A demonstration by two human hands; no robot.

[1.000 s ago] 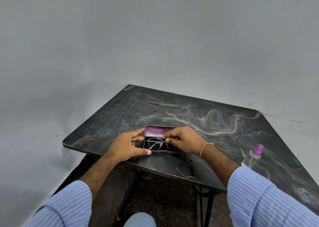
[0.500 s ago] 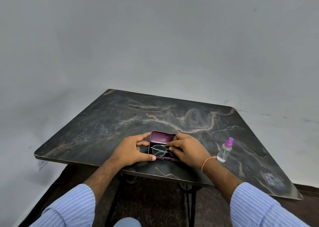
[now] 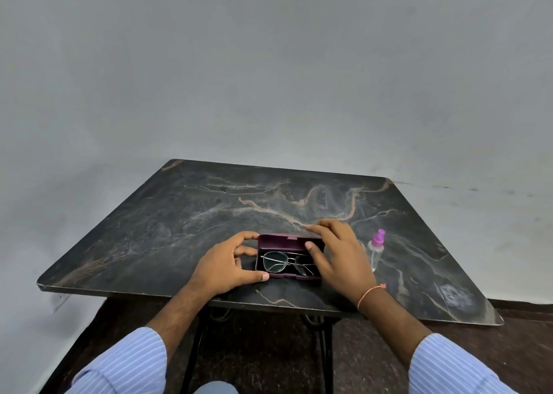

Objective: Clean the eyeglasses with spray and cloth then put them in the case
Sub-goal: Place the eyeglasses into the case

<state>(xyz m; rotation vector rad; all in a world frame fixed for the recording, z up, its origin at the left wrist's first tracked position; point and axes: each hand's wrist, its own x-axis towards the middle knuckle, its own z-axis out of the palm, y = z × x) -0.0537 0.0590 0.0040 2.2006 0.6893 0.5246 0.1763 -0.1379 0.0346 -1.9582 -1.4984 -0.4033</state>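
A maroon eyeglass case point(image 3: 284, 241) lies open near the table's front edge, its lid raised at the back. Thin metal-framed eyeglasses point(image 3: 282, 262) lie folded inside it. My left hand point(image 3: 227, 266) grips the case's left end, index finger on the lid's corner and thumb on the front rim. My right hand point(image 3: 335, 254) grips the lid's right end, fingers over its top edge and thumb on its inner face. No cloth is visible.
A clear spray bottle with a pink top point(image 3: 377, 248) stands just right of my right hand. The dark marbled table point(image 3: 209, 208) stands against a grey wall. Its black metal legs and dark floor show below the front edge.
My right hand has left the eyeglasses lying in the case and moved back onto the lid's right end. My left hand stays on the case's left end. The camera view shifted.
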